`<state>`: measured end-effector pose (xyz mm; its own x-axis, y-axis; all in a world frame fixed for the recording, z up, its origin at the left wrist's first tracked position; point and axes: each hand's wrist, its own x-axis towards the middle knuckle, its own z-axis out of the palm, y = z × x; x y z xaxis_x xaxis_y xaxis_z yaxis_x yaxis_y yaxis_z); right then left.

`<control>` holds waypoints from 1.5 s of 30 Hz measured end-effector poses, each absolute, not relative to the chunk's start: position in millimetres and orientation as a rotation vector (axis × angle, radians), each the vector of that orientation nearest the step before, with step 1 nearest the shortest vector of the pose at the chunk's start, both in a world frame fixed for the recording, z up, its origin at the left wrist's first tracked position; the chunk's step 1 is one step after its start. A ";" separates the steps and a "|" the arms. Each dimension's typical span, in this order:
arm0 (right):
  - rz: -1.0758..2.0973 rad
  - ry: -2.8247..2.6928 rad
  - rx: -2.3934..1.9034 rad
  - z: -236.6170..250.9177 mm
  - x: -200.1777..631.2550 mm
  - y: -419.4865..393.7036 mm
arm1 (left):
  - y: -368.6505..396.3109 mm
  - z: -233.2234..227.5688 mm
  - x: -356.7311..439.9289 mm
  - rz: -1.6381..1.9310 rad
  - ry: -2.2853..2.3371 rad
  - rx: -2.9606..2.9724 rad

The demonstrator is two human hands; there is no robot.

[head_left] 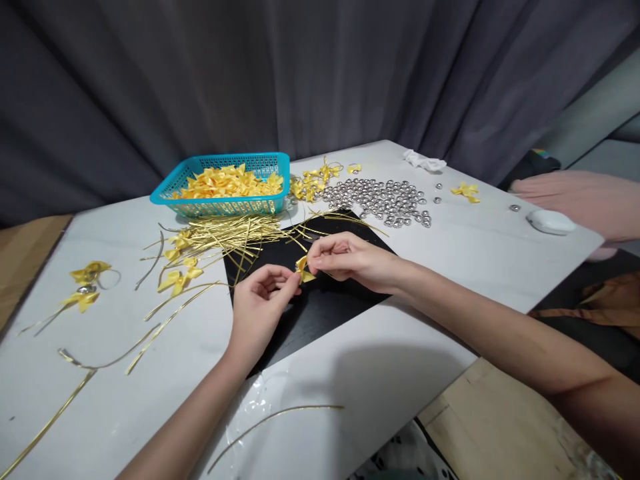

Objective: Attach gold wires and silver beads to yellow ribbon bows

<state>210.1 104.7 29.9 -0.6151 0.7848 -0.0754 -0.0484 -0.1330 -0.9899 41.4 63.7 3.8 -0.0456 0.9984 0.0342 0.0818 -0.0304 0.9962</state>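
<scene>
My left hand (260, 303) and my right hand (345, 259) meet over a black mat (325, 310) in the middle of the white table (450, 267). Between their fingertips they pinch one small yellow ribbon bow (303, 270). Just behind the hands lies a heap of thin gold wire ties (227, 233). A pile of silver beads (383, 200) sits beyond my right hand.
A teal basket (225, 200) full of yellow bows stands at the back. Loose bows (87, 283) and gold ties (150, 333) are scattered on the left. A white tissue (424, 161), a white oval object (551, 221) and grey curtains (300, 73) lie farther off.
</scene>
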 end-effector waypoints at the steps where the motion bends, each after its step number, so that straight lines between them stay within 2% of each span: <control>1: 1.826 -1.540 -0.822 29.6 210.7 105.0 | 63.7 3.9 41.5 1.224 1.287 1.268; 7: 1.823 -1.545 -0.820 29.1 210.5 106.5 | 66.1 -2.0 40.1 1.222 1.261 1.266; 13: 1.435 -1.696 -0.956 43.2 221.0 111.6 | 68.4 -2.4 36.4 1.263 1.095 1.308; 21: 1.226 -1.299 -1.135 29.9 221.3 125.0 | 63.2 5.1 35.7 0.933 0.979 1.234; 28: 0.957 -1.289 -1.134 21.0 226.5 138.9 | 58.5 6.3 40.9 0.740 0.948 1.292; 32: 1.027 -1.304 -1.271 12.3 224.6 142.6 | 57.9 4.3 42.1 0.795 0.943 1.316; 35: 0.905 -1.451 -1.331 13.3 221.2 138.3 | 59.7 3.8 41.8 0.940 1.000 1.269; 37: 0.975 -1.628 -1.286 19.1 219.2 131.3 | 61.1 3.5 41.6 1.035 1.046 1.240; 41: 1.554 -1.961 -1.133 31.1 216.0 116.7 | 61.6 1.7 41.8 1.177 1.162 1.292; 45: 1.689 -1.919 -1.077 32.6 214.9 113.6 | 59.9 -0.2 42.5 1.264 1.255 1.349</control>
